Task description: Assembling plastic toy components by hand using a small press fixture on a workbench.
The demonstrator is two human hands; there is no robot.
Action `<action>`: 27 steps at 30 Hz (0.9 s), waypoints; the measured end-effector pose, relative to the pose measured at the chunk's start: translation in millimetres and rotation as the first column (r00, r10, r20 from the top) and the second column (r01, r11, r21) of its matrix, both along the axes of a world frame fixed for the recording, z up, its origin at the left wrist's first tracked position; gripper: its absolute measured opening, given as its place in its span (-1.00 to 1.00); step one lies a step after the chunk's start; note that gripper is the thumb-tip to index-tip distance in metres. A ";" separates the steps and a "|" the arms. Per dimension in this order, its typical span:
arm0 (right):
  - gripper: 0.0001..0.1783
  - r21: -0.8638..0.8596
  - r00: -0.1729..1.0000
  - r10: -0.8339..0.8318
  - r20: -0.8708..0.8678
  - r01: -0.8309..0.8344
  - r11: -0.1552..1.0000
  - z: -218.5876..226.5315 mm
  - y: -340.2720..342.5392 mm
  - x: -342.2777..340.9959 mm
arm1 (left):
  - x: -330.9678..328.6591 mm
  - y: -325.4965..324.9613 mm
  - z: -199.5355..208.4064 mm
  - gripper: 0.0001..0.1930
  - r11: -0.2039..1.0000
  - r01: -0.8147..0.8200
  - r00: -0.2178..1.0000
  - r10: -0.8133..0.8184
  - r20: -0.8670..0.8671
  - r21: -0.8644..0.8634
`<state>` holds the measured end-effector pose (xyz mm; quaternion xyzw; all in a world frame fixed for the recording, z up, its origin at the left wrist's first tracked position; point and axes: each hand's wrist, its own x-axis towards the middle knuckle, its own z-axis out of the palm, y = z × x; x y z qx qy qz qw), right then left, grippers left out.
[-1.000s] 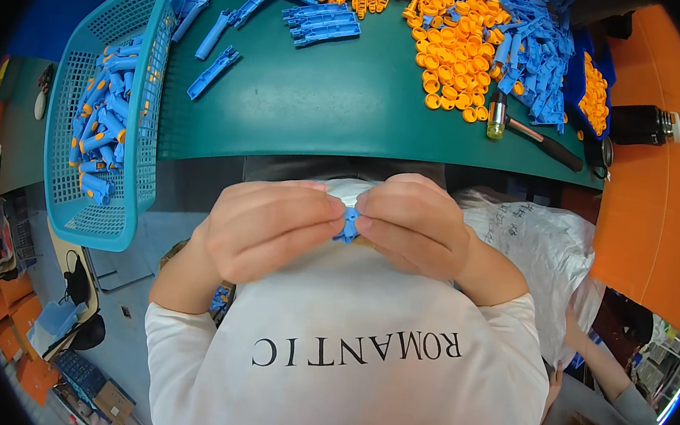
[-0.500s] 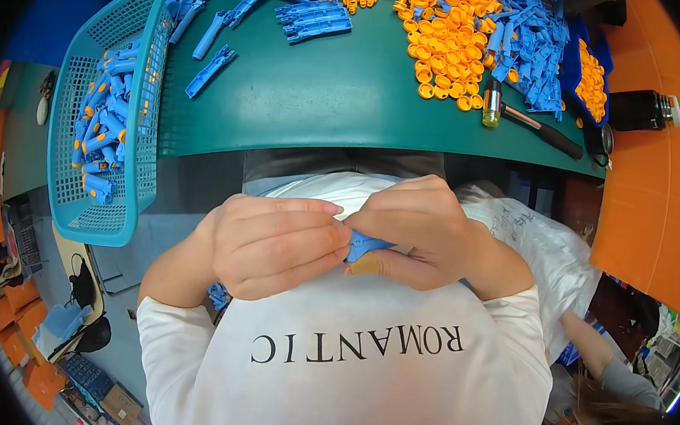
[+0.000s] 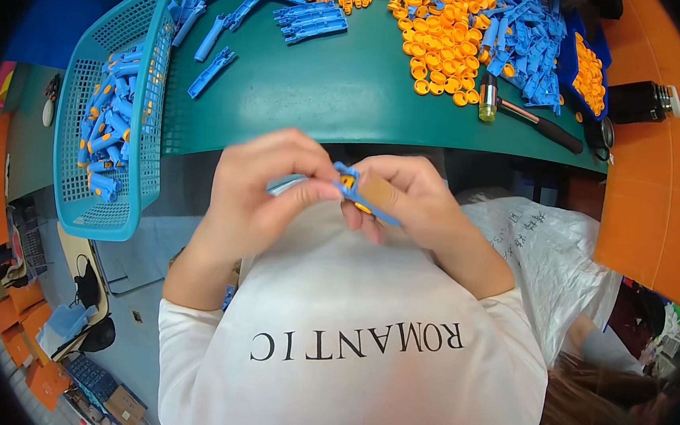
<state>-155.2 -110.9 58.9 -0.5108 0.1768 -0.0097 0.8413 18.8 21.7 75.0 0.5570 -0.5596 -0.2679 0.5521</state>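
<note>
In front of my white shirt, both hands hold a small blue plastic housing point(image 3: 349, 189) with orange parts showing inside it. My left hand point(image 3: 250, 185) pinches its upper left end between thumb and forefinger. My right hand point(image 3: 417, 199) grips its other end, thumb on top and fingers beneath. The housing lies tilted, and the right thumb covers part of it. A light blue patch shows in the gap of my left hand; I cannot tell what it is.
On the green table point(image 3: 301, 101) lie blue half shells point(image 3: 311, 22), orange round caps point(image 3: 440, 56) and a hammer point(image 3: 523, 115). A turquoise basket point(image 3: 152, 118) of blue-and-orange pieces stands left. At right are a blue bin point(image 3: 587, 72), a black bottle point(image 3: 640, 103) and another person's arm point(image 3: 597, 345).
Both hands have risen slightly toward the table edge. My left hand has opened out from covering the housing to a pinch, and the housing's orange inside now shows.
</note>
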 end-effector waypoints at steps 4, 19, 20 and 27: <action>-0.53 0.368 0.995 0.081 0.062 -0.099 0.924 -5.1 -13.1 1.7 | 1.2 -8.1 -1.6 -0.91 0.965 0.030 0.906 0.083 -0.416 0.259; -0.50 0.023 0.998 -0.039 0.047 0.038 0.999 -22.9 -31.6 -6.5 | 2.8 -16.2 -3.1 -0.89 0.977 -0.203 0.961 0.212 0.176 -0.069; -0.66 -0.079 0.994 -0.103 0.034 0.105 0.991 -26.0 -33.2 -8.2 | -0.1 -17.9 -2.3 -0.88 0.965 -0.215 0.904 0.256 0.343 -0.152; -0.76 -0.559 0.914 -0.248 0.322 0.395 0.729 6.0 -14.1 -14.6 | -23.7 -20.4 10.5 -0.76 0.993 -0.115 0.918 0.092 0.386 0.038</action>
